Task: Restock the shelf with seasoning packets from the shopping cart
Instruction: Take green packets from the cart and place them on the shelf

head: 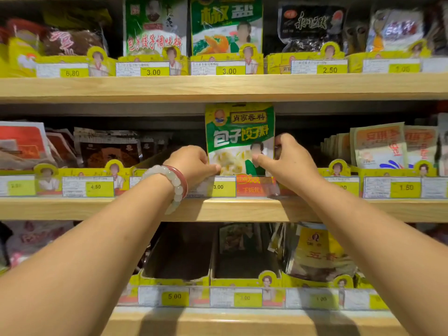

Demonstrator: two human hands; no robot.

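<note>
- The shelf (218, 209) was a wooden unit with three tiers in view; yellow display trays and price tags lined each front edge.
- On the middle tier, dark packets (106, 149) filled the tray to the left of the working slot and pale orange-printed packets (378, 146) the tray to the right; both stood well clear of the hands.
- The lower tier held two trays (211, 258) that looked nearly bare, judged candidates for later restocking; the shopping cart was out of view.
- The green seasoning packet (240, 139) stood upright in the central tray of the middle tier, long axis vertical, its top edge just under the upper board.
- The left hand (194, 163), with bead bracelets (174, 185) at the wrist, pinched the packet's lower left edge with curled fingers.
- The right hand (288, 158) gripped the lower right edge, thumb across the packet's face.
- The packet lay directly between the hands, both equally near; the coming move was judged a push downward and back into the tray, with the tray's front lip and price tag (218, 186) the only obstruction.
</note>
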